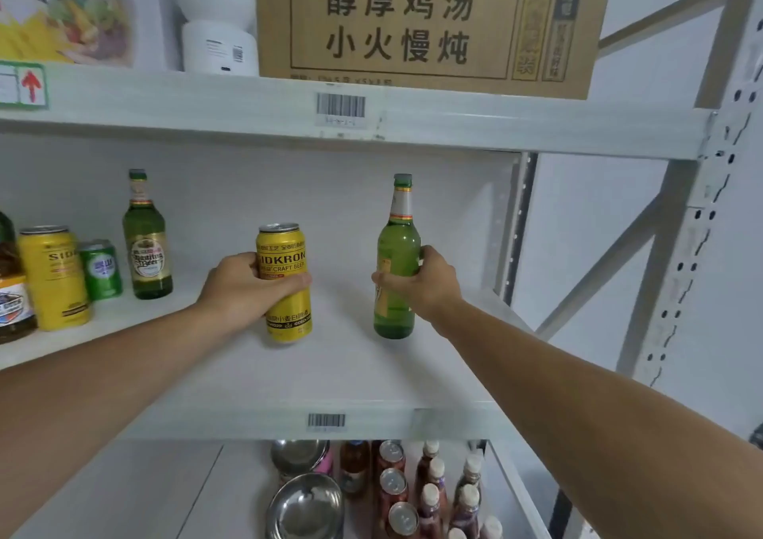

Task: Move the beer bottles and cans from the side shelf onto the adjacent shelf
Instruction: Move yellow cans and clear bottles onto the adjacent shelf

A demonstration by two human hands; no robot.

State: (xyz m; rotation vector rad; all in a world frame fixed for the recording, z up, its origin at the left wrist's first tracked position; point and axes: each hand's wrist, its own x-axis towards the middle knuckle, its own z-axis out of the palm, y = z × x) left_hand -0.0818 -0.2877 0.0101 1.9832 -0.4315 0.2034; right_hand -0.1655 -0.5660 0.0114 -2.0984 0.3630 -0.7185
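Observation:
My left hand point(243, 286) grips a tall yellow craft beer can point(285, 249) standing upright at the middle of the white shelf board point(351, 373). My right hand point(421, 282) grips a green beer bottle point(397, 249), also upright, a little to the right of the can. Further left on the same board stand another green beer bottle point(145, 241), a small green can point(101, 268) and a second yellow can point(53, 278).
A jar point(12, 303) is cut off at the left edge. Above, a cardboard box point(413, 22) and a white device point(219, 18) sit on the upper shelf. Below stand steel bowls point(305, 505), cans and sauce bottles point(433, 493). The metal upright point(702, 208) rises at right.

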